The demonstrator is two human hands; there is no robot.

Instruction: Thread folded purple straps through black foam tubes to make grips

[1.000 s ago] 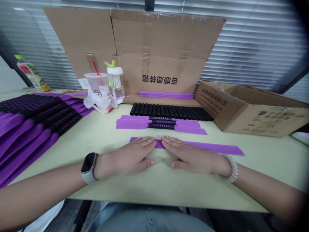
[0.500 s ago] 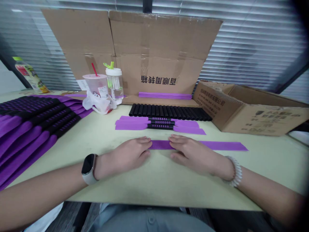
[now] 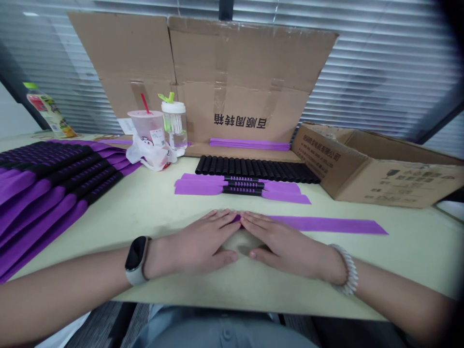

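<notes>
A purple strip [image 3: 326,224] lies across the table, its left part under my hands. My left hand [image 3: 203,241] rests flat with its fingertips on the strip's left part, thumb apart. Flat on the strip from the other side is my right hand [image 3: 286,241], its fingertips almost touching those of my left hand. Beyond them lie several purple strips with black slotted sleeves [image 3: 242,190] around their middles. Behind these is a row of black tubes [image 3: 253,168].
Many sleeved purple strips [image 3: 54,193] are piled at the left. A cup [image 3: 147,126], a bottle [image 3: 177,123] and a juice bottle [image 3: 50,111] stand behind. An open cardboard box [image 3: 391,186] is at the right. More purple strips [image 3: 250,144] lie by upright cardboard [image 3: 250,63].
My hands have come closer together over the strip, and their thumbs have spread further from the fingers. The strip's right end now reaches further right.
</notes>
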